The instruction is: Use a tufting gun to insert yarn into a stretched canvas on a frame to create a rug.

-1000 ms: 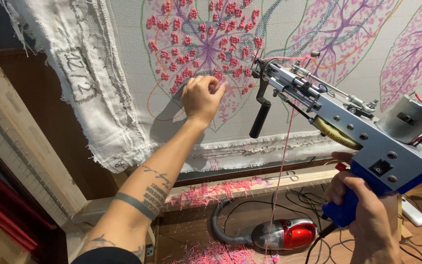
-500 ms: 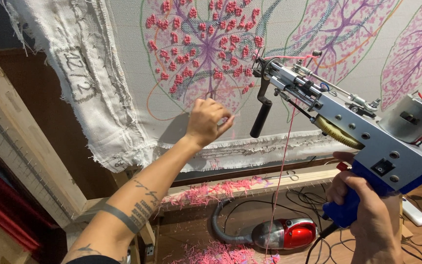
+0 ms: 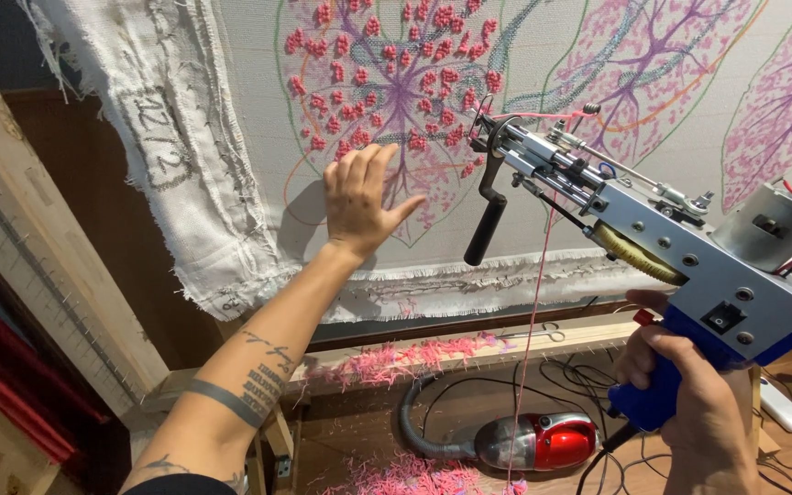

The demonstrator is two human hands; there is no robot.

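Change: left hand (image 3: 359, 197) is opening up since half a second ago; it was a loose fist near the tufted patch, now the palm is pressing flat on the cloth. Tufting gun is staying put.
Left hand: fingers spread, holding nothing, lying against the backing cloth (image 3: 543, 211) at the lower left edge of the pink leaf motif (image 3: 396, 82).
Right hand: right hand (image 3: 689, 403) is clenching the blue pistol grip of the tufting gun (image 3: 653, 229), near right of the scene.
Gun position: angling up and left, needle tip sitting just off or on the cloth to the right of the left hand; cannot tell which. Black front handle is hanging free below the nose.
Yarn: pink yarn (image 3: 529, 367) is running down from the gun nose towards the floor.
Frame: wooden frame rail (image 3: 543, 335) is carrying pink yarn clippings (image 3: 396, 357) below the cloth's frayed hem.
Floor: red handheld vacuum (image 3: 533, 440) is lying under the rail, grey hose curling left, black cables around it.
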